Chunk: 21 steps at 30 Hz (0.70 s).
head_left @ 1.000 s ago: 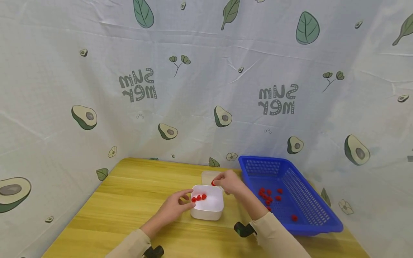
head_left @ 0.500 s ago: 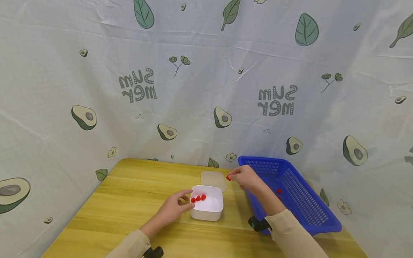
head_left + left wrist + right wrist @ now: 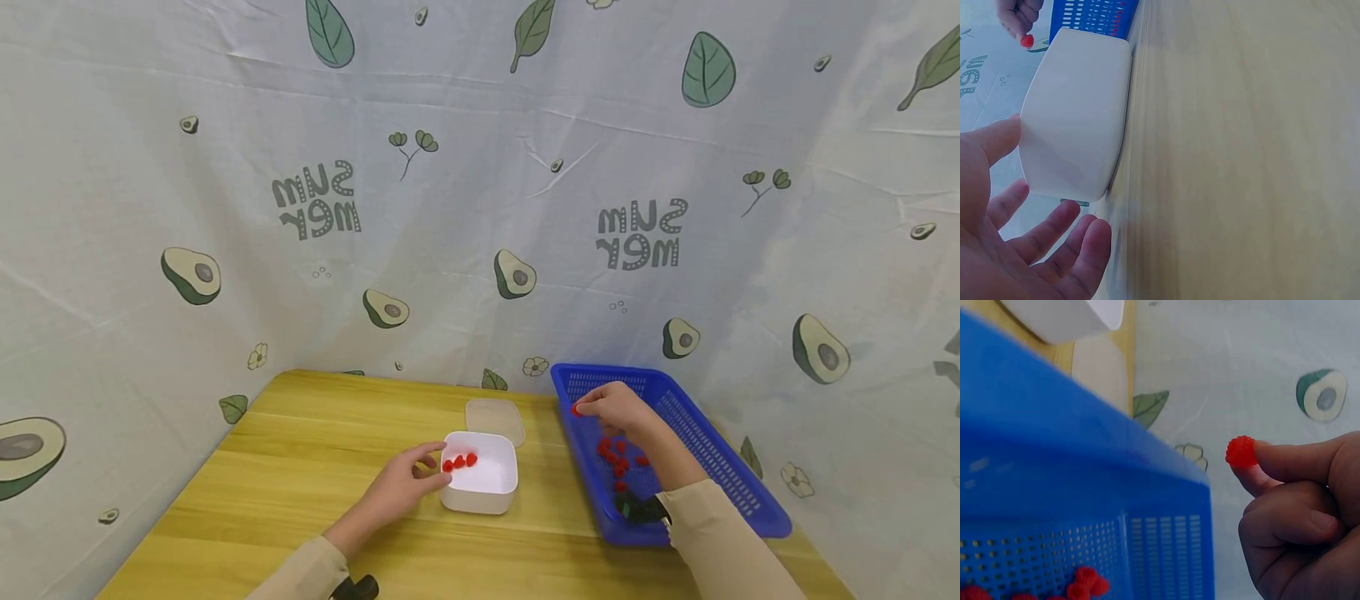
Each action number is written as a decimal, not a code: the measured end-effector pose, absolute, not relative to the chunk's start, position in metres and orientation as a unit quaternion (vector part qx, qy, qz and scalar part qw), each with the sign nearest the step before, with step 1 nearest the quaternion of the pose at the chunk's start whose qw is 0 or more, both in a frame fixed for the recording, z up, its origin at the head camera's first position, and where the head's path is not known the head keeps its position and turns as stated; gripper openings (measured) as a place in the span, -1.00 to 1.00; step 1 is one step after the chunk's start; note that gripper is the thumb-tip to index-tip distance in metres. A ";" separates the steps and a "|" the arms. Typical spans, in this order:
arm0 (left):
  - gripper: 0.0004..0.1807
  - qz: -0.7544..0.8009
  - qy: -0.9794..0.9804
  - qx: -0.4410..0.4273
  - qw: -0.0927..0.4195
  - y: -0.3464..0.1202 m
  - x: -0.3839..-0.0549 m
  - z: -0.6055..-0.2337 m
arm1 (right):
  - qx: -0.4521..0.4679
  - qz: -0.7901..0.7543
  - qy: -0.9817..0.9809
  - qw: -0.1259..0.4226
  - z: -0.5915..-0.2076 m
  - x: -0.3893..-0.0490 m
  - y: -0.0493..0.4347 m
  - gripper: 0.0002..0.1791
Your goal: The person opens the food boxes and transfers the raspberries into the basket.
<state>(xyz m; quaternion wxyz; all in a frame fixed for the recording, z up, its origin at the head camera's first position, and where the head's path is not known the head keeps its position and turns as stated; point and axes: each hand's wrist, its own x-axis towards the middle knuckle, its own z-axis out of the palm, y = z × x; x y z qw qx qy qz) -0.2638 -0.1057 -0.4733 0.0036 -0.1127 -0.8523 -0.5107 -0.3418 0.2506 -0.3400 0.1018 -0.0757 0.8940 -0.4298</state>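
My right hand (image 3: 626, 413) pinches a red raspberry (image 3: 1240, 451) between thumb and index finger, over the near-left part of the blue basket (image 3: 628, 534) in the head view. Its other fingers are curled in, as the right wrist view shows. Several more raspberries (image 3: 613, 460) lie on the basket floor. A white square box (image 3: 477, 502) stands on the table with three raspberries (image 3: 460, 462) in a row along its left part. At the box's left side is my left hand (image 3: 397, 493), thumb and fingertips at the rim, fingers loosely spread.
A flat, pale translucent lid (image 3: 493, 417) lies on the wooden table (image 3: 300, 492) behind the box. The basket's high perforated walls rise right of the box. A printed cloth (image 3: 450, 250) hangs behind the table.
My right hand has moved right from above the white box's far rim to over the blue basket, still pinching the raspberry. The left hand and the box have stayed in place.
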 end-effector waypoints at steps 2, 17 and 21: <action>-0.41 -0.509 -0.853 -0.112 0.006 -0.106 -0.264 -0.473 | -0.074 -0.428 0.895 0.102 -0.341 -0.345 0.259 -0.66; -0.41 -0.511 -0.852 -0.111 0.002 -0.108 -0.264 -0.474 | -0.048 -0.382 0.918 0.098 -0.356 -0.358 0.310 -0.69; -0.41 -0.511 -0.852 -0.113 0.003 -0.108 -0.264 -0.474 | -0.026 -0.373 0.922 0.104 -0.358 -0.359 0.320 -0.77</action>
